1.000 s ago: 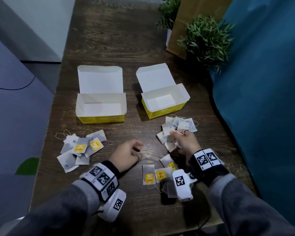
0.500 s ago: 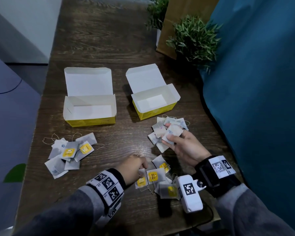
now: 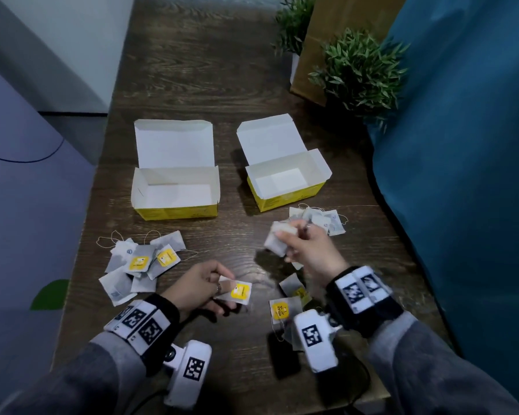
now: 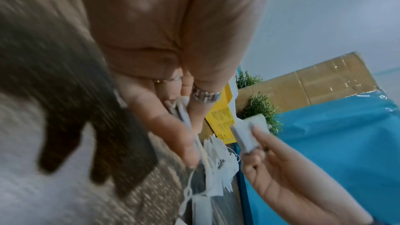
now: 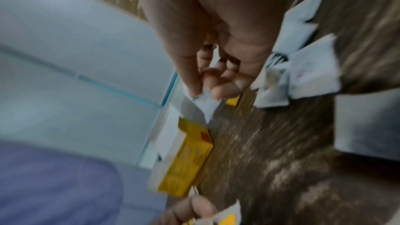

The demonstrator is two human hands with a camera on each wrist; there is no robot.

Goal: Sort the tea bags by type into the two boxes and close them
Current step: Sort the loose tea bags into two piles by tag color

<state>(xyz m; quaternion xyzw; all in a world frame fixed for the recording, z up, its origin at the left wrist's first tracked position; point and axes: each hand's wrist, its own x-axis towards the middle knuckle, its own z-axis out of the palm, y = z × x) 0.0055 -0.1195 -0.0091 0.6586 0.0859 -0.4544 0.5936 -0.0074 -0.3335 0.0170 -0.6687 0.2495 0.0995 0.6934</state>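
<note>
Holding one yellow-tag bag (image 3: 239, 292) in the left hand (image 3: 199, 287), pinched between thumb and curled fingers, low over the near part of the desk (image 3: 243, 85). Gripping a small stack of plain bags (image 3: 277, 241) in the right hand (image 3: 313, 253), fingers closed round it, lifted a little above the plain pile (image 3: 324, 220).

Both boxes open, nothing seen inside. Left box (image 3: 176, 194) lying straight ahead of the left hand, its long axis running left to right, lid standing up at the back. Right box (image 3: 286, 187) lying just beyond and slightly left of the right hand, long axis turned a little, near corner pointing toward the person, mouth facing up. Right hand clearly nearer to the right box; left hand well apart from the left box.

Stack in the right hand tilted; exact direction hard to tell from the blur in the wrist views. Yellow tag facing up, bag nearly flat.

More yellow-tag bags (image 3: 282, 308) lying by the right wrist, and a mixed pile (image 3: 141, 262) on the left of the desk, not yet sorted.

Probably best to turn the stack along the right box before lowering it.
</note>
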